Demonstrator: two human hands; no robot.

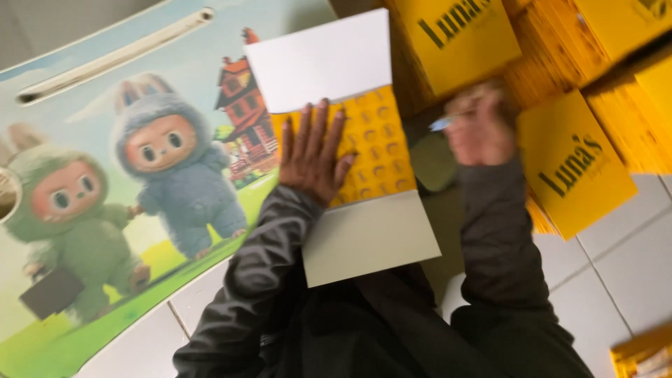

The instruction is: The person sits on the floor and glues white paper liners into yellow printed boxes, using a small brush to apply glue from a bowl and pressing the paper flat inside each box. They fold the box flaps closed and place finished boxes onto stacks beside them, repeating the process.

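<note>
The left hand (pixel 313 154) lies flat, fingers spread, pressing a yellow-and-white card (pixel 350 147) onto the counter (pixel 140 84). The right hand (pixel 479 126) is blurred, seemingly pinching a small pen (pixel 442 124). The card looks light, thin, bendable; best taken by an edge.

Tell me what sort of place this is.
Likely a home floor used for packing work: white floor tiles, stacks of yellow cards, and a low cartoon-printed table where the left hand presses a card sheet.
</note>
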